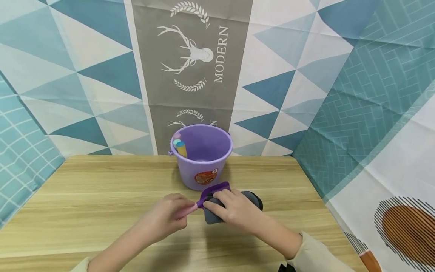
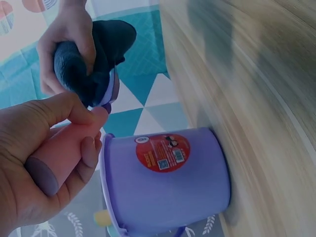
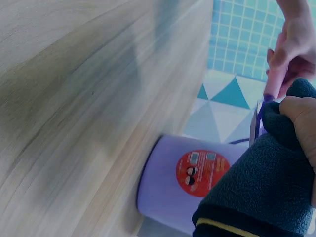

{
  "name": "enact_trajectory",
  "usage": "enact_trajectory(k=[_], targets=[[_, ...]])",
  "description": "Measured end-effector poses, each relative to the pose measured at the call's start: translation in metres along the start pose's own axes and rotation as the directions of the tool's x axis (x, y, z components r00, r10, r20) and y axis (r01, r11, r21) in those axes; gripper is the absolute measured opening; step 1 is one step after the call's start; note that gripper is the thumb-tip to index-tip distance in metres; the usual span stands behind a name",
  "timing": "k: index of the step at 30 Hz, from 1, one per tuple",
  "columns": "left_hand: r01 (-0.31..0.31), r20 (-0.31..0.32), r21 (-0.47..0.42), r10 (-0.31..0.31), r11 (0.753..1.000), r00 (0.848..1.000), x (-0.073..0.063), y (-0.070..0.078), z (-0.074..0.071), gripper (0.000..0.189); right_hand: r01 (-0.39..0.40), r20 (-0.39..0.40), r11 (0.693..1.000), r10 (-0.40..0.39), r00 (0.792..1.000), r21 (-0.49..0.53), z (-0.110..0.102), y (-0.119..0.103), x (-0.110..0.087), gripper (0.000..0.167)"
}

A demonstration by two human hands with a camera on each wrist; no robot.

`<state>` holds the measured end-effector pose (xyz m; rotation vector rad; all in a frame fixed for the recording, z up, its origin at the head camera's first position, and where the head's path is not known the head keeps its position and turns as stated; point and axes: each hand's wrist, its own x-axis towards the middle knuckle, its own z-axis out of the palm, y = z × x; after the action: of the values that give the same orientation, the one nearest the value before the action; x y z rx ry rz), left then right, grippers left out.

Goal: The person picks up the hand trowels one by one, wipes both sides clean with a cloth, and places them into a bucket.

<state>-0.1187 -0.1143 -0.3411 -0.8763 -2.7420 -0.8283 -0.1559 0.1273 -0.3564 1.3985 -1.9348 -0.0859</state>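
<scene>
My left hand [image 1: 171, 214] grips the pink handle of a toy shovel [image 1: 222, 186] with a purple blade, raised above the table. My right hand [image 1: 234, 209] holds a dark blue-grey towel [image 1: 251, 197] against the blade, covering much of it. In the right wrist view the towel [image 3: 266, 173] looks fluffy, with a yellow stripe near its edge. The left wrist view shows the left fingers wrapped round the handle [image 2: 69, 148], its grey end facing the camera. Just behind the hands stands a purple bucket [image 1: 188, 172] with a red label.
Inside the bucket, at its left side, are several coloured handle ends, one of them yellow and blue [image 1: 181, 149]. The bucket stands near the back of the wood-grain table [image 1: 102, 204]. Patterned cloth [image 1: 190, 98] hangs behind the table and along both sides.
</scene>
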Motion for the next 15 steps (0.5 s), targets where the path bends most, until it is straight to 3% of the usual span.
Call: enact_trajectory(k=[9,15], targets=[[-0.035,-0.06,0.034,0.037,0.999,0.998,0.0,0.001,0.006,0.032,-0.076,0.118,0.996,0.081,0.99,-0.043,0.002,-0.005,-0.003,0.029],[-0.042,-0.088,0.001,0.042,0.999,0.995,-0.004,-0.003,0.005,0.032,-0.106,0.136,0.992,0.114,0.984,-0.066,-0.001,0.003,-0.012,0.032]])
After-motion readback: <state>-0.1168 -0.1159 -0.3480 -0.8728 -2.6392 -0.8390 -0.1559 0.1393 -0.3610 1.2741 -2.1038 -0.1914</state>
